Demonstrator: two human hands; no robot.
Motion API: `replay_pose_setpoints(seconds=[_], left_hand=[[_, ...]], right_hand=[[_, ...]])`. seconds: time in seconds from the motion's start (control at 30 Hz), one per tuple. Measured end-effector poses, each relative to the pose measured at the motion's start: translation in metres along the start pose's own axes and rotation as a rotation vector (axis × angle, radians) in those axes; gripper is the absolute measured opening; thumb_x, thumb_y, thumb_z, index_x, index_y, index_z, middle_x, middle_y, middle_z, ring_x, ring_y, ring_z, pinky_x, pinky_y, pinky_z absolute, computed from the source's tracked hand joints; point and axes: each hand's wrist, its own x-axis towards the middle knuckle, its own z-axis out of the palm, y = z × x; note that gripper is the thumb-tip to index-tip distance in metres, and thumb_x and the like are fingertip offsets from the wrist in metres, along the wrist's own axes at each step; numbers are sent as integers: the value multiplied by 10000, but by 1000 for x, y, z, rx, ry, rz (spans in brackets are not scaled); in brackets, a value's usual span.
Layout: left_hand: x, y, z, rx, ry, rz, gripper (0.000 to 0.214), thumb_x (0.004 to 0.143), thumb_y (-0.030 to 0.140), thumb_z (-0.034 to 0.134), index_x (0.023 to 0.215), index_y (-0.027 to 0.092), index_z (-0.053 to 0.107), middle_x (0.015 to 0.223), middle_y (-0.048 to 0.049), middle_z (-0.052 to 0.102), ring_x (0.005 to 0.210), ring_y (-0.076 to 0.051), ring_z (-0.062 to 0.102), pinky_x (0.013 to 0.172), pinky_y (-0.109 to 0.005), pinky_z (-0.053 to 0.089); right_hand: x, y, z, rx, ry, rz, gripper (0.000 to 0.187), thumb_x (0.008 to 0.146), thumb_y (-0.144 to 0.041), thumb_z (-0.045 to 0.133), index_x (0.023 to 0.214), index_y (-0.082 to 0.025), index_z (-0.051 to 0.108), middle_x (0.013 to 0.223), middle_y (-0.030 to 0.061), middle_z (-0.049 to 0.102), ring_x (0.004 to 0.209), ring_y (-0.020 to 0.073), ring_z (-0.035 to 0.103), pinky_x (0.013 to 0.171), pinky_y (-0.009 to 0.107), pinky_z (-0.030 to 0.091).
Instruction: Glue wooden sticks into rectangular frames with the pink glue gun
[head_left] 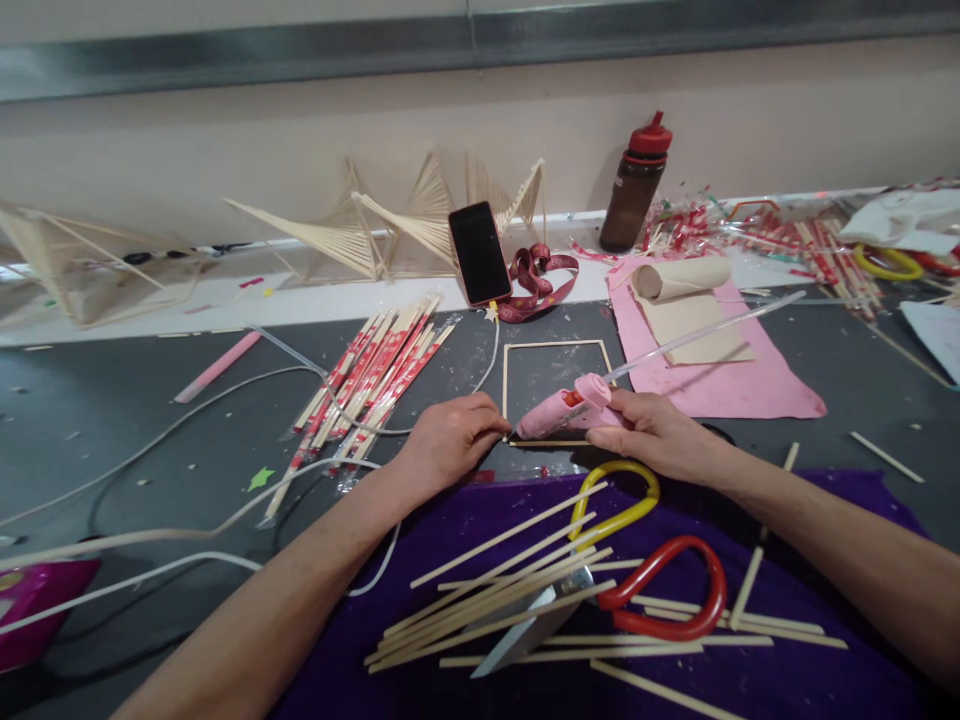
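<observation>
A square frame of thin wooden sticks (555,345) lies flat on the dark table. At its near left corner, the fingers of my left hand (454,437) are pinched together on the wood. My right hand (649,430) grips a pink hot glue gun (559,410), its nozzle pointing left at that same corner. From the back of the gun a long clear glue stick (705,335) slants up to the right. The handle and trigger are mostly hidden by my right fingers.
Scissors with red and yellow handles (705,632) lie among loose sticks (480,625) on a purple cloth (337,660). Wrapped chopsticks (367,375) and white cables (225,525) are left. Behind stand a phone (480,252), a bottle (634,195) and stick structures (330,225); pink felt (780,385) lies right.
</observation>
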Motion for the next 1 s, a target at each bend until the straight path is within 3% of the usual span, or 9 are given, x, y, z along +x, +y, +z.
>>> replay_pose_setpoints(seconds=[0.27, 0.4, 0.57, 0.7, 0.83, 1.0], left_hand=[[1, -2, 0, -17, 8, 22, 171, 845, 201, 528, 873, 207, 696, 857, -14, 667, 752, -103, 622, 665, -207, 469], [1, -2, 1, -21, 12, 11, 165, 845, 201, 532, 861, 202, 696, 854, -12, 670, 738, -101, 623, 658, -208, 469], [1, -5, 1, -28, 9, 3, 168, 845, 197, 532, 866, 206, 699, 870, -13, 678, 766, -105, 632, 682, -209, 477], [1, -8, 1, -9, 12, 38, 183, 850, 210, 517, 865, 208, 699, 875, -15, 682, 781, -110, 640, 677, -201, 479], [2, -14, 0, 31, 28, 64, 223, 874, 293, 486, 875, 231, 701, 877, -8, 684, 750, -110, 644, 644, -195, 480], [4, -13, -2, 34, 33, 60, 280, 883, 359, 452, 873, 239, 705, 865, -12, 690, 735, -125, 649, 621, -204, 484]], right_hand=[[0, 5, 0, 185, -14, 31, 308, 820, -431, 554, 906, -138, 600, 702, -6, 517, 594, 94, 415, 514, 214, 330], [-2, 1, -6, 339, 46, 24, 322, 799, -432, 580, 929, -141, 623, 798, 41, 615, 570, 95, 459, 504, 229, 364], [-8, -13, -31, 160, 273, 67, 298, 763, -450, 606, 680, -163, 592, 574, 7, 539, 517, 110, 458, 464, 245, 323], [-10, -14, -65, 34, 463, 132, 292, 747, -447, 635, 728, -160, 586, 615, 15, 564, 531, 108, 473, 452, 238, 312], [-7, 12, -100, 175, 591, 193, 298, 733, -426, 660, 773, -174, 507, 556, -29, 519, 473, 80, 463, 424, 211, 295], [-6, 61, -127, 333, 589, 252, 389, 651, -409, 733, 698, -192, 414, 521, -46, 500, 443, 69, 470, 419, 193, 298]])
